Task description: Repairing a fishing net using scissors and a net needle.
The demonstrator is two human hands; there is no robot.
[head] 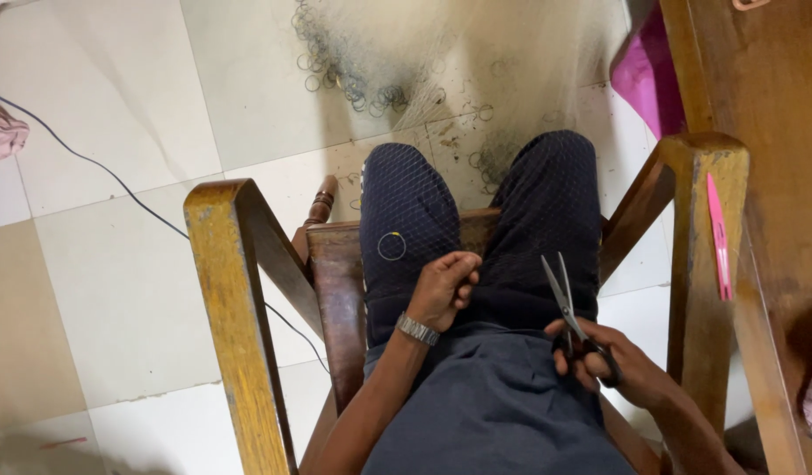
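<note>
- Right hand, lowest in view: fingers threaded through the handles of a pair of scissors, holding it with the blades slightly parted and the tips pointing up and away over the right thigh.
- Left hand: fingers curled shut, pinching a fold of fine netting against the lap between the knees; a metal wristwatch sits on the wrist.
- Netting: nearly transparent mesh draped over both dark trouser legs and running forward onto the tiled floor, where it gathers among many small metal rings; one yellowish ring lies on the left knee.
- Seat: wooden chair with armrests on both sides; a pink flat tool lies on wood just beside the right armrest.
- Floor, left: a thin dark cable crosses the tiles.
- Hazards, as judged: parted blades close to the thigh could nick cloth or skin if the hand slips; mesh this faint is hard to see, so a cut may sever the wrong strand; slack net may snag on the blade tips or the armrest.
</note>
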